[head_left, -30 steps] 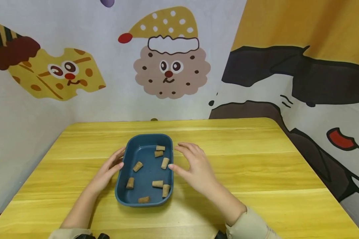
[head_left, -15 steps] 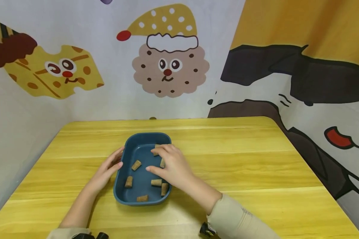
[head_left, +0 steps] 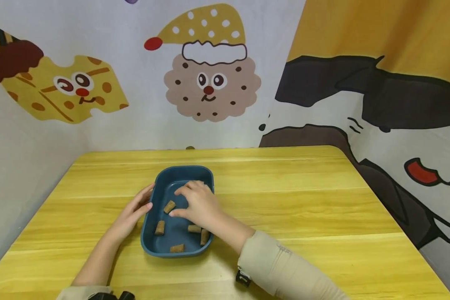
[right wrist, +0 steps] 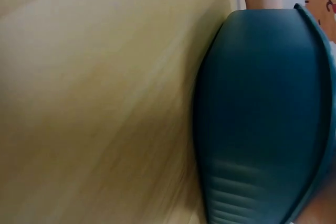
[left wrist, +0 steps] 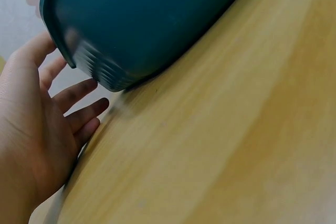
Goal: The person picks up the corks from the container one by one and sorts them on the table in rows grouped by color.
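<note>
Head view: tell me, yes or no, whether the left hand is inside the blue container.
No, the left hand lies outside the blue container, along its left side.

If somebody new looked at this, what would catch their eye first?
Probably the big cartoon cookie in a spotted yellow hat, printed on the pale backdrop behind the table. Next, the blue tray, a little left of the head view's centre, with small brown corks scattered inside. The person's right grip reaches over it, and the left grip is at its left side.
</note>
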### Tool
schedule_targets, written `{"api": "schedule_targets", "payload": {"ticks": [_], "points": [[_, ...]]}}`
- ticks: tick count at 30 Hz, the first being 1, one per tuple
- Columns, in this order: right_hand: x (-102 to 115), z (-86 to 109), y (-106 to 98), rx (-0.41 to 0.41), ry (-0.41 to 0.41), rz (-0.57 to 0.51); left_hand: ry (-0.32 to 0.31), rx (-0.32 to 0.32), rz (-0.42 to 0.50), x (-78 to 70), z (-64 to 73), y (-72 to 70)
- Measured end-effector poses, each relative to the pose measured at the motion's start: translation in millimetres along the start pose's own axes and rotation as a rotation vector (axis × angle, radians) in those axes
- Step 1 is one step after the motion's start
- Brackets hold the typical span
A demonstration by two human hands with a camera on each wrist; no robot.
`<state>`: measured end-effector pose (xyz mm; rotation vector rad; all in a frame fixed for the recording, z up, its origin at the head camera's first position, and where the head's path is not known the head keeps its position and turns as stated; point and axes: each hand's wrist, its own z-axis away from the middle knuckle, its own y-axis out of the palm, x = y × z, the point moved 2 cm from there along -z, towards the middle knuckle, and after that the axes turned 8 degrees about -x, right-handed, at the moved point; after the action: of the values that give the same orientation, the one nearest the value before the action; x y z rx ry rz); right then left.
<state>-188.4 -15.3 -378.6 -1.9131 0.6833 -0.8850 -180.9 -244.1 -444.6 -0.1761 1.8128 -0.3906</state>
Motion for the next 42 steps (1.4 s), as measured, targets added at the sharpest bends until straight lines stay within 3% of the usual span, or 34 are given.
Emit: {"api": "schedule_targets", "payload": {"ticks": [8, 18, 29, 42], "points": [[7, -15.7, 12, 0.04, -0.012, 0.068, -0.009, 0.015, 0.009, -1.3, -0.1, -1.0], [11, -27.5, 28, 0.106, 0.028, 0.152, 0.002, 0.023, 0.009, -2.4, 0.1, -1.1], [9, -27.9, 38, 0.159, 0.09, 0.17, -0.001, 0.027, 0.038, -0.5, 1.0, -0.7], [11, -28.5, 46, 0.194, 0.062, 0.237, -0.022, 0.032, 0.058, -0.6, 1.3, -0.5]]}}
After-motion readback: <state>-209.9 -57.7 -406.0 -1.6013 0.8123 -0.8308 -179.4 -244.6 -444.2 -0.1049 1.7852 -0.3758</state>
